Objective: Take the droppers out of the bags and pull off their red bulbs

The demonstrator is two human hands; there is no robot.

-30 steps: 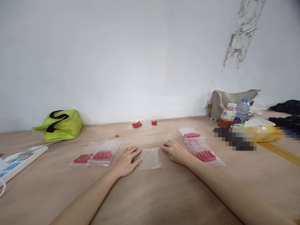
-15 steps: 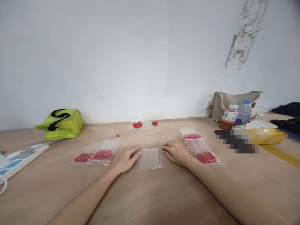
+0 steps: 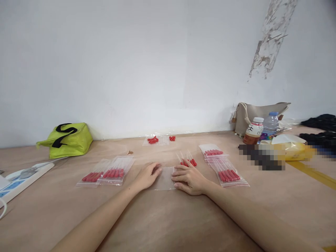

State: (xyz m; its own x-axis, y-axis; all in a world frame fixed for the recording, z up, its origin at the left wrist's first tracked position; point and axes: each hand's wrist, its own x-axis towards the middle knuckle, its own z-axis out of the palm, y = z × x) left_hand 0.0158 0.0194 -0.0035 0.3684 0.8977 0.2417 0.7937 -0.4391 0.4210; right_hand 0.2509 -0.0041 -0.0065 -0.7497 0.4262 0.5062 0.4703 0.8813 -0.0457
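Observation:
An empty clear zip bag [image 3: 165, 177] lies flat on the wooden table [image 3: 168, 217] between my hands. My left hand [image 3: 147, 175] rests on the bag's left edge with fingers curled loosely. My right hand [image 3: 189, 179] lies flat on the bag's right edge, fingers stretched out. Just beyond my right hand lie a few loose clear droppers with red bulbs [image 3: 188, 161]. Filled bags of red-bulb droppers sit at the left [image 3: 110, 171] and at the right [image 3: 223, 166].
A lime green bag [image 3: 65, 139] stands by the wall at the left, a white power strip [image 3: 21, 176] near the left edge. More red bulbs in a bag [image 3: 157, 140] lie by the wall. Bottles [image 3: 253, 130], a beige tote [image 3: 259, 112] and a yellow pack [image 3: 296, 148] crowd the right.
My right hand has let go of the loose droppers and slid left and nearer onto the empty bag's right edge. My left hand has edged slightly right on the bag.

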